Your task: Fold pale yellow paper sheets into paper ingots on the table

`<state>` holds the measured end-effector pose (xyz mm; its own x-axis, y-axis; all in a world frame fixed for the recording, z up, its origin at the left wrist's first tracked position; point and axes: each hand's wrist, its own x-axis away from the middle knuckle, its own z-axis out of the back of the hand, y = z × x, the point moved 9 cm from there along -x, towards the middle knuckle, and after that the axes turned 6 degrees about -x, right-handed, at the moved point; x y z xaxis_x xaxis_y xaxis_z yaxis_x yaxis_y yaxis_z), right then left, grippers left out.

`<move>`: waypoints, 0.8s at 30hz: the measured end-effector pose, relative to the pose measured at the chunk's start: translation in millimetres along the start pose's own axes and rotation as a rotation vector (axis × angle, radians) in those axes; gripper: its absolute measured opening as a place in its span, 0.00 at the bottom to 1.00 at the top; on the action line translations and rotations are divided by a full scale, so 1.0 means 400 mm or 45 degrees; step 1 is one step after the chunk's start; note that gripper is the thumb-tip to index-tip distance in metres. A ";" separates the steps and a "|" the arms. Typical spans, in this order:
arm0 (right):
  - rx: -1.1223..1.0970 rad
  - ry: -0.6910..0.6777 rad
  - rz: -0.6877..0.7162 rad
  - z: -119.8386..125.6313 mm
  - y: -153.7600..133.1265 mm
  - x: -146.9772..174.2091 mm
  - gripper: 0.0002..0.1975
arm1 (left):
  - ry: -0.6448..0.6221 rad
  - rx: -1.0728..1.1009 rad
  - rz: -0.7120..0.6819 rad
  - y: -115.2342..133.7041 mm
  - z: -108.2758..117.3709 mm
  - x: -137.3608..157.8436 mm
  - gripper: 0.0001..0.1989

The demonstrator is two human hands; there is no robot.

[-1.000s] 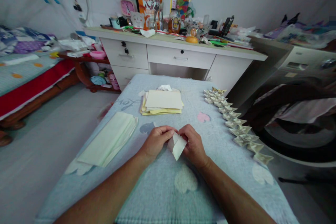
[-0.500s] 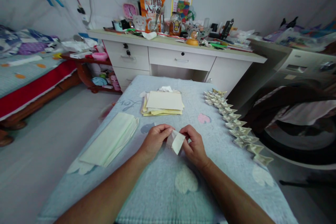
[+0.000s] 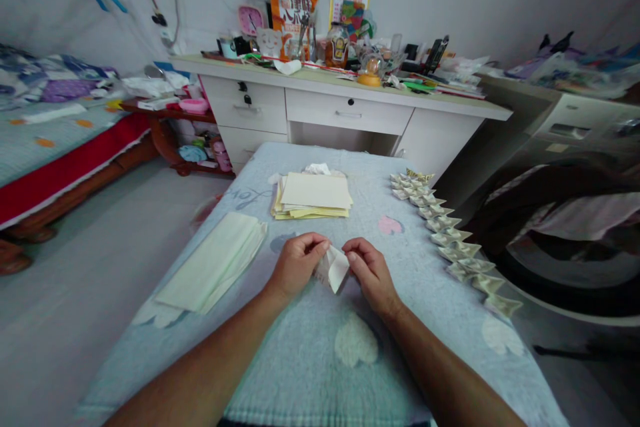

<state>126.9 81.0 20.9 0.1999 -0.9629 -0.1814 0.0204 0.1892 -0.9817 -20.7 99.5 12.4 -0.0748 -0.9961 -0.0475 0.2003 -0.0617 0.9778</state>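
Note:
A small piece of folded white paper (image 3: 336, 270), with faint print on one face, is held up over the cloth-covered table. My left hand (image 3: 299, 265) pinches its upper left edge between thumb and fingers. At the paper's right edge, my right hand (image 3: 373, 275) has its thumb and curled fingers closed on the corner. A stack of cream and yellow paper sheets (image 3: 316, 191) lies beyond my hands. To the left is a folded bundle of pale green paper (image 3: 213, 263). Pointed folded-paper pieces (image 3: 453, 237) stand in a long row along the right side.
A light blue patterned cloth (image 3: 300, 360) covers the table. Behind it stands a white desk (image 3: 345, 110) cluttered with jars, packets and papers. A washing machine (image 3: 565, 140) is close on the right, and a bed (image 3: 60, 140) is at the left.
The right hand's fingers have shifted on the paper's right side, with the thumb now nearer its upper edge. The paper has turned slightly. The whole view has moved a little.

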 end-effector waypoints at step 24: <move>-0.316 0.034 -0.218 0.000 0.035 -0.011 0.15 | -0.265 0.273 0.084 -0.001 -0.057 0.019 0.09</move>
<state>126.3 87.9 7.8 0.1880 -0.9821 -0.0103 -0.1889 -0.0258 -0.9817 1.0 90.5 7.0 -0.2713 -0.9617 0.0386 0.0022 0.0395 0.9992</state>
